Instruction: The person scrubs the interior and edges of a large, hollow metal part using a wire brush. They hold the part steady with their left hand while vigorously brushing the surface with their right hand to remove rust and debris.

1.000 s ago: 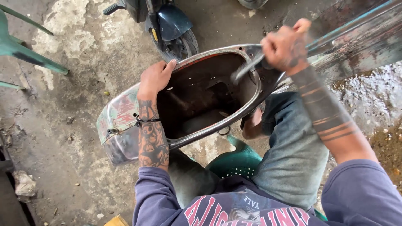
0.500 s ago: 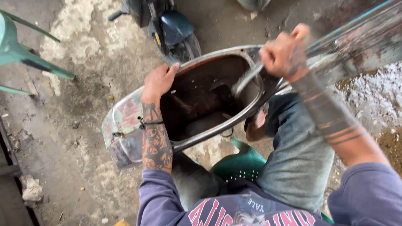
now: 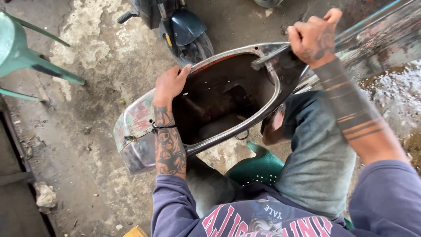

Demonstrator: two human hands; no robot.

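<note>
Scooter body shell, hollow side up across lap, long axis lower left to upper right; left hand clasped over near rim at middle; right hand fisted, grip closed on slim metal tool at far end.

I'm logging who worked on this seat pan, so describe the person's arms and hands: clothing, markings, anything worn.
Both arms wear purple sweatshirt sleeves pushed up above the elbow. The left forearm carries dense dark tattoos, with a thin black cord at the wrist; the left hand is bare. The right forearm shows dark tattooed bands, and the right hand has a tattoo on its back. No gloves.
</note>
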